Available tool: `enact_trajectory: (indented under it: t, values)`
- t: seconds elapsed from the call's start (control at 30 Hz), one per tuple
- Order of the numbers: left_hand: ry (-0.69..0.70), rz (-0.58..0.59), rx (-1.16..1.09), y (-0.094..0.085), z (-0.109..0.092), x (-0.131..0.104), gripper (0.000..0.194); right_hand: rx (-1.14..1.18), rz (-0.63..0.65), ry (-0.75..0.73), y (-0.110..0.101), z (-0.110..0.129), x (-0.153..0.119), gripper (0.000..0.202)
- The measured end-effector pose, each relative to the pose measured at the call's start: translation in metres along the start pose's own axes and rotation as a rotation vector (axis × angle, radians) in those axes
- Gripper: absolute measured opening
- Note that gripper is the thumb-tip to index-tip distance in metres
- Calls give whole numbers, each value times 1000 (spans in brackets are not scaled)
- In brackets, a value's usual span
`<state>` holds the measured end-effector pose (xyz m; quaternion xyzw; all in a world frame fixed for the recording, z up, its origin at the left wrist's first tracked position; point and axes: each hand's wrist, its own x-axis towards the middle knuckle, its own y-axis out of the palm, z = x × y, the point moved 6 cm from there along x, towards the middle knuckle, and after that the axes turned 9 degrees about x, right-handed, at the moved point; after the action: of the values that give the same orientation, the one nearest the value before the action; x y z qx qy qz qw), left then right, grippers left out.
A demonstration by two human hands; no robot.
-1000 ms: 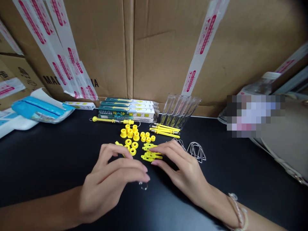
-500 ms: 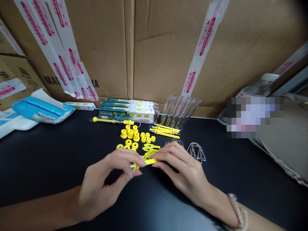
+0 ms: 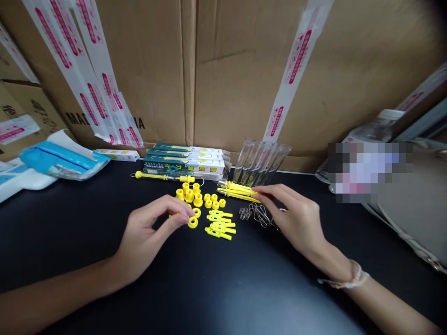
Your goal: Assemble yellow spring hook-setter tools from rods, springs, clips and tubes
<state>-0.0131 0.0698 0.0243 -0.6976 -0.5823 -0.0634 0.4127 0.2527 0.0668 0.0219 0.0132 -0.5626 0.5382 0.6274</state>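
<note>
Head view shows work partway along, judging by how the parts lie. One yellow gauge (image 3: pixel 153 176) looks fully put together, lying before the boxes (image 3: pixel 185 164) on the far side of the surface (image 3: pixel 216 288). To its right, a bundle of yellow rods (image 3: pixel 235 191) seems to have springs and metal ends already fitted. The right hand (image 3: pixel 300 223) has thumb and fingertips closed on the right-hand ends of these rods. Nearer and left, the left hand (image 3: pixel 153 235) has thumb and forefinger almost together over the yellow rings (image 3: pixel 193 226); whether anything is pinched there, I cannot tell from this angle.

Much appears left: flanged caps (image 3: pixel 189 197), small caps (image 3: pixel 215 205) and flat yellow pieces (image 3: pixel 220 228) lie loose in the middle, wire hooks (image 3: pixel 261 217) lie to the right, and clear tubes (image 3: pixel 257 163) are lined up at the far side, apart from the rods.
</note>
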Motion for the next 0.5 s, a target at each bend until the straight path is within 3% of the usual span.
enact_trajectory:
  t: [0.1,0.23,0.33,0.5]
  values:
    - [204,-40,298,-12,10,11,26,-24,-12,31,-1,-16,2,13]
    - [210,-87,450,-29,38,27,33,-33,17,56,4,-26,3,18]
    - [251,-20,580,-33,56,36,39,-31,46,77,8,-31,3,19]
    - [281,72,766,-40,82,45,29,-31,65,112,12,-37,2,22]
